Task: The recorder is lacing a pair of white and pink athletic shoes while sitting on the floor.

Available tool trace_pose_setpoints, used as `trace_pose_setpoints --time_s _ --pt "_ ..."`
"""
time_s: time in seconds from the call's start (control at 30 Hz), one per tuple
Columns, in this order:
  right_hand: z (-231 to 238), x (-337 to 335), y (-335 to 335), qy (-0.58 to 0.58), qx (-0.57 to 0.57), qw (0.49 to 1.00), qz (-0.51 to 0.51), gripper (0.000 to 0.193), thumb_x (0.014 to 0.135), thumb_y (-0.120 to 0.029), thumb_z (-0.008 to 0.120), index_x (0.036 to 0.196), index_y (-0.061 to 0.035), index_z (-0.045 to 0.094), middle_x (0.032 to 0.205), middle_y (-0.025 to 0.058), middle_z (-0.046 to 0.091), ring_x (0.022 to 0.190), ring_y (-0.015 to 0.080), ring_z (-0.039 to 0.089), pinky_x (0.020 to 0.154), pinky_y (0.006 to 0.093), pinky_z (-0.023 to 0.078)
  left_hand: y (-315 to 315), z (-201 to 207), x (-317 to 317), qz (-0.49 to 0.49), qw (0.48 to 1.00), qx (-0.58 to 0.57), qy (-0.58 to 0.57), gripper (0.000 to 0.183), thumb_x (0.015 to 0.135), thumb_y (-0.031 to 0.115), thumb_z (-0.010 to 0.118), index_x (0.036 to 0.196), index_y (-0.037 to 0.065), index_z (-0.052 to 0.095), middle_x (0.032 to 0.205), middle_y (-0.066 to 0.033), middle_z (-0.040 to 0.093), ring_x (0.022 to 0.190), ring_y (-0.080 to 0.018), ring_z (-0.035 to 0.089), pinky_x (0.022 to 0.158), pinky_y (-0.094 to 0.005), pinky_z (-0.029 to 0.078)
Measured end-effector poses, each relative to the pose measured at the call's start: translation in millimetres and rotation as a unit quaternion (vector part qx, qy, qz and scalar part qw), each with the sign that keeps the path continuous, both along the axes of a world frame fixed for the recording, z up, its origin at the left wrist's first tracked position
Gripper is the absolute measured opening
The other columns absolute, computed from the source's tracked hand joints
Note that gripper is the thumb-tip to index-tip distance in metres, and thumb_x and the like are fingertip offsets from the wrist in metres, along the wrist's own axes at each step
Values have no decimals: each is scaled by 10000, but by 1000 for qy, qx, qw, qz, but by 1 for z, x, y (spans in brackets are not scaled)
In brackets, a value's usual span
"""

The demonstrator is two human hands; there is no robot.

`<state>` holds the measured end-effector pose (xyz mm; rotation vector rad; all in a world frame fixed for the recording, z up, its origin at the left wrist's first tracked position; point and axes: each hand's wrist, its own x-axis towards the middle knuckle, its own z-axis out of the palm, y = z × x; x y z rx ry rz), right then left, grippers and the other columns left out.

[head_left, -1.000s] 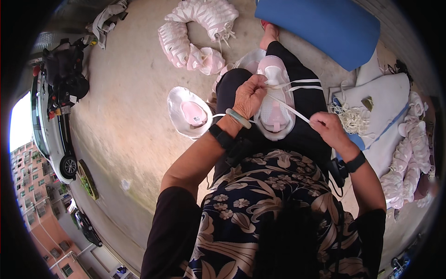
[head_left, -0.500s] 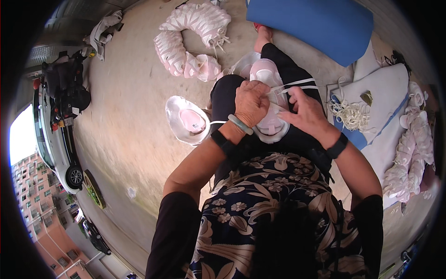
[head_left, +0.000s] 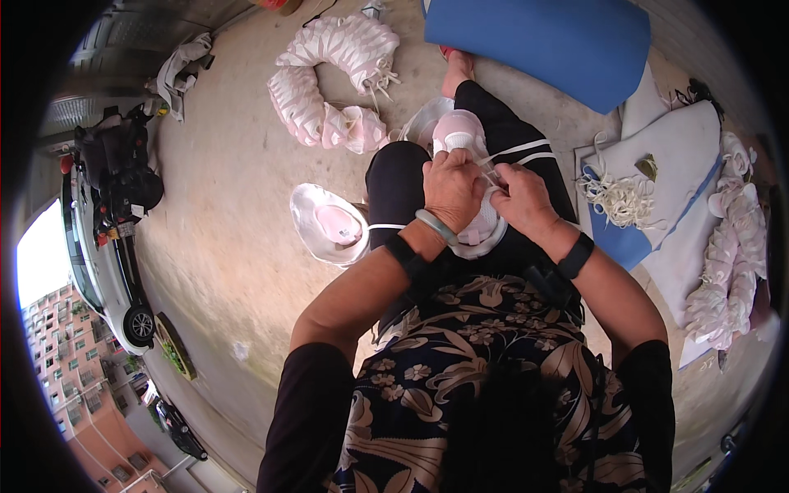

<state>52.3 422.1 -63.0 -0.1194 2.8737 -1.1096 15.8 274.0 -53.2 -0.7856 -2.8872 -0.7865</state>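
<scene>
A: Head view, the only one reaching my station. Where was the shoe?

B: The pink-and-white shoe (head_left: 458,130) lay across the person's thighs (head_left: 516,128), toe pointing away, presumably because they steadied it and left both hands free.

A: How did I read the hands?

B: Two, both narrow. The left hand (head_left: 452,191) bent over the shoe's front; the right hand (head_left: 528,200) was just beside it, fingers curled toward the thumb, a posture suited to thin lace (head_left: 526,148). The fingertips were partly hidden, so I could not tell what either gripped.

A: And my counts?

B: Two lace strands crossed the right thigh, perhaps laid straight against tangling. One second shoe (head_left: 335,223) rested on the floor (head_left: 214,181) beside the left knee (head_left: 396,177). One curved row of shoes (head_left: 337,49) overlapped too closely for me to count. One lace heap (head_left: 620,201) sat on a white sheet (head_left: 678,160) at the right, probably for easy reach.
</scene>
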Motion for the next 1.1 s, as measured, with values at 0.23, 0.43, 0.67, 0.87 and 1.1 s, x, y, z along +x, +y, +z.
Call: trace_pose_setpoints --time_s 0.23,0.43,0.67,0.87,1.1 --pt "-6 -2 4 8 -73 997 -1 151 679 -72 535 816 -30 581 762 162 552 761 352 560 682 429 466 8 1 3 3 999 -37 37 129 601 125 664 729 116 658 905 -7 543 853 -233 506 703 -391 353" --pt "-13 1 4 26 -131 990 -37 327 689 -56 582 1012 -23 546 743 143 584 681 301 590 625 365 471 17 8 2 -6 996 -91 26 90 608 80 629 691 55 605 994 -30 521 906 -237 486 723 -394 349" --pt "1 7 6 -71 -141 986 -53 549 667 -198 661 1141 -20 449 796 143 616 757 312 608 709 375 480 -73 46 13 -5 994 -72 80 103 620 25 619 652 40 523 1149 -134 499 1023 -345 469 823 -433 383" --pt "-1 13 8 -109 -171 976 -78 950 650 -320 743 1288 157 224 754 118 616 710 238 613 701 313 479 -316 19 73 354 855 -378 -40 204 725 89 504 885 26 615 1196 -91 507 1060 -307 479 850 -433 400" --pt "4 -14 9 -241 -239 936 -90 680 721 -306 697 1206 83 424 702 126 600 612 200 600 618 299 494 -366 21 118 418 749 -474 -198 140 759 209 539 847 146 628 1029 -50 577 1004 -258 531 823 -476 394"
